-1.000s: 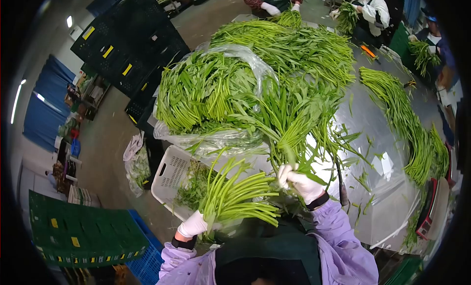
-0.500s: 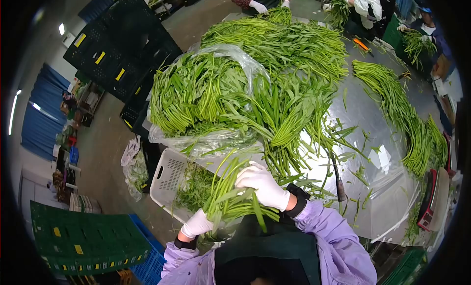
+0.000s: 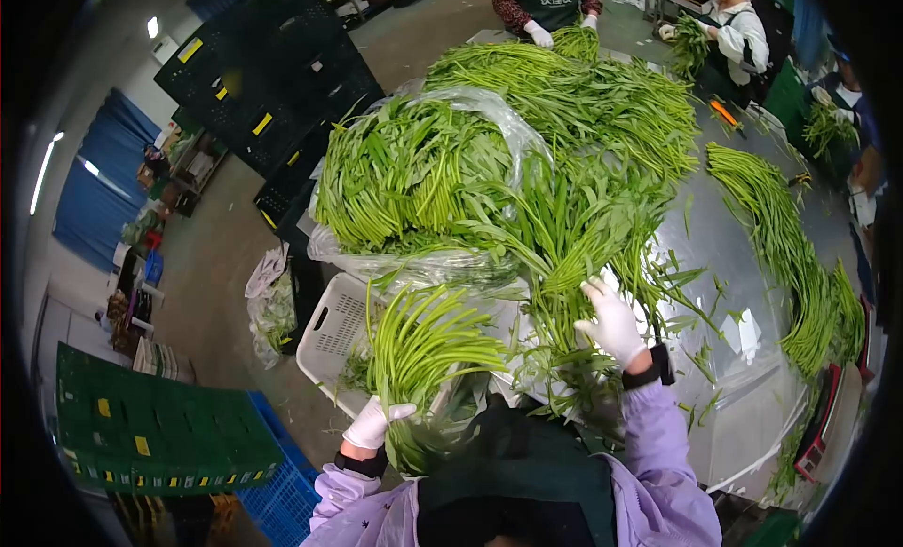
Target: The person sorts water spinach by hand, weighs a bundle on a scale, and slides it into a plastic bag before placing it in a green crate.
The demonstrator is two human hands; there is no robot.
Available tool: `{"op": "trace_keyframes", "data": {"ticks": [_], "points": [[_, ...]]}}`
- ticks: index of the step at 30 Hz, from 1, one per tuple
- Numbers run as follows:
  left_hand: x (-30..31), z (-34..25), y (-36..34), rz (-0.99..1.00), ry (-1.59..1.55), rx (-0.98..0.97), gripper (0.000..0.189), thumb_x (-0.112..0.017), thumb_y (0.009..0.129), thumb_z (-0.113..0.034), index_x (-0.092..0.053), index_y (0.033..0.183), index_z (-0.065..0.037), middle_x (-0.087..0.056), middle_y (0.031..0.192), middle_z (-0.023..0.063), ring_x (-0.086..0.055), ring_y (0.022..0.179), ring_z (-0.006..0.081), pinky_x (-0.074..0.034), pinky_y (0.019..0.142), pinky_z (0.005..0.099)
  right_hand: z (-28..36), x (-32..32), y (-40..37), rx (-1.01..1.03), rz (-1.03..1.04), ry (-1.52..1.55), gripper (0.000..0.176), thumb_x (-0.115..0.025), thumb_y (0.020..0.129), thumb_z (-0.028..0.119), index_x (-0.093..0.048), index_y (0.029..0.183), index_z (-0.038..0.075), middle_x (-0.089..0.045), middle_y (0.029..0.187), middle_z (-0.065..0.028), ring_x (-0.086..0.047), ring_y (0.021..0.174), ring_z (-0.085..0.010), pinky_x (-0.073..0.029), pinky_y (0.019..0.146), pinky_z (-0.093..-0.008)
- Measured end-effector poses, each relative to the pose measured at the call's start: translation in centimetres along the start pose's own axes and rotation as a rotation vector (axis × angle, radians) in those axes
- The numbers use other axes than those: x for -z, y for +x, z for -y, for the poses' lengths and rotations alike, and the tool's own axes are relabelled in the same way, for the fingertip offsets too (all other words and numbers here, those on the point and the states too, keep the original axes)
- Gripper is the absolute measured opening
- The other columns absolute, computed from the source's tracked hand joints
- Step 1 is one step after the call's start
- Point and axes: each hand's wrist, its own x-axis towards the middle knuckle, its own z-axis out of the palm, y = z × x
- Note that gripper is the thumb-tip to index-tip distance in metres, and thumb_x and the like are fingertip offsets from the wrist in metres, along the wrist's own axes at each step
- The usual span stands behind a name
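Observation:
My left hand, white-gloved, grips a bunch of water spinach with its cut stems fanned upward and its leaves hanging below the wrist. The bunch overlaps a white perforated basket holding loose greens. At the near edge of the large water spinach pile, my right hand reaches in with fingers apart, fingertips right at the stems. Behind the basket, part of the pile lies in a clear plastic bag.
A long row of water spinach lies along the metal table's right side. An orange-handled tool rests farther back. Dark crates stack at left, green crates nearer. Co-workers handle greens across the table.
My right hand has left the bunch and moved right and forward to the pile. My left hand keeps hold, the stems now spread upward. The view has shifted slightly left.

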Motion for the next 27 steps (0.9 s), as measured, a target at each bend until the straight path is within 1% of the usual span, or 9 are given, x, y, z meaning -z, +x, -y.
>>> {"op": "trace_keyframes", "data": {"ticks": [2,4,6,8,10,16,22,24,27], "points": [[0.1,0.2,0.2,-0.001,0.017,0.029,0.052,-0.073,0.075,-0.012,-0.054,0.122,-0.001,-0.063,0.103,0.0047,-0.06,0.089,0.0167,-0.049,0.078,0.0307,2.6,-0.2,-1.2,-0.058,-0.077,0.527,0.04,-0.073,0.076,0.017,-0.062,0.112,0.003,-0.062,0.111,-0.0162,-0.061,0.101,-0.0284,-0.049,0.089,-0.034],[-2.6,-1.1,0.8,-0.113,0.093,-0.13,0.049,-0.074,0.077,-0.014,-0.058,0.121,-0.001,-0.062,0.115,0.0029,-0.058,0.101,0.0143,-0.047,0.086,0.0299,5.8,-2.0,-3.0,-0.266,0.227,0.791,0.017,-0.067,0.084,0.017,-0.07,0.091,0.002,-0.068,0.092,-0.0118,-0.064,0.091,-0.0238,-0.049,0.083,-0.0321],[-3.1,-0.2,2.2,-0.204,0.569,-0.289,0.042,-0.074,0.078,-0.02,-0.06,0.114,-0.004,-0.069,0.091,0.0102,-0.066,0.081,0.0194,-0.051,0.076,0.0328,8.0,-6.5,-4.4,-0.194,0.691,1.373,0.044,-0.056,0.093,0.017,-0.047,0.133,-0.001,-0.057,0.128,-0.0161,-0.057,0.114,-0.0193,-0.042,0.098,-0.0294],[-6.1,-1.2,3.3,-0.291,0.831,-0.425,0.053,-0.075,0.074,-0.022,-0.057,0.122,-0.007,-0.069,0.085,0.0137,-0.067,0.075,0.026,-0.052,0.07,0.0359,10.8,-9.7,-5.1,-0.132,0.656,1.877,0.088,-0.066,0.089,0.037,-0.012,0.149,0.001,-0.032,0.149,-0.0137,-0.036,0.135,-0.0199,-0.033,0.108,-0.033],[-8.4,-2.1,4.1,-0.304,1.215,-0.463,0.086,-0.078,0.069,-0.03,-0.038,0.141,-0.006,-0.066,0.087,0.0116,-0.063,0.079,0.0286,-0.049,0.082,0.0369,12.5,-10.7,-5.0,-0.183,0.537,2.083,0.091,-0.066,0.087,0.042,-0.012,0.148,0.001,-0.029,0.15,-0.0113,-0.036,0.134,-0.0194,-0.032,0.109,-0.0341],[-10.5,-1.1,3.9,-0.158,1.655,-0.566,0.101,-0.079,0.066,-0.043,-0.029,0.146,-0.005,-0.058,0.102,0.0133,-0.057,0.098,0.03,-0.035,0.101,0.0427,12.7,-10.1,-5.7,-0.419,0.29,2.056,0.047,-0.059,0.094,0.024,-0.046,0.133,0.0,-0.055,0.129,-0.0081,-0.051,0.119,-0.0189,-0.038,0.104,-0.0334],[-6.7,-5.0,2.4,0.418,0.915,-0.55,0.069,-0.078,0.074,-0.031,-0.052,0.134,-0.007,-0.056,0.125,0.0154,-0.054,0.114,0.0305,-0.042,0.101,0.0397,12.1,-8.1,-5.1,-0.347,0.377,1.826,0.036,-0.06,0.091,0.013,-0.056,0.125,0.0,-0.063,0.119,-0.0077,-0.058,0.11,-0.0176,-0.043,0.097,-0.031],[-5.5,-5.6,2.5,0.199,0.542,-0.355,0.066,-0.078,0.075,-0.027,-0.053,0.13,-0.002,-0.058,0.125,0.0127,-0.055,0.116,0.0232,-0.042,0.101,0.0371,12.2,-6.8,-4.8,-0.319,0.458,1.788,0.037,-0.063,0.089,0.011,-0.058,0.124,0.001,-0.064,0.118,-0.0068,-0.059,0.109,-0.0167,-0.043,0.097,-0.03],[-3.4,-3.3,5.3,0.161,0.625,-0.438,0.062,-0.074,0.076,-0.014,-0.049,0.132,-0.001,-0.06,0.124,0.0118,-0.059,0.109,0.0209,-0.045,0.097,0.0328,13.0,-4.9,-4.1,-0.156,0.665,1.527,0.044,-0.067,0.088,0.014,-0.055,0.128,0.001,-0.062,0.122,-0.0062,-0.057,0.112,-0.0152,-0.042,0.098,-0.0304]]}}
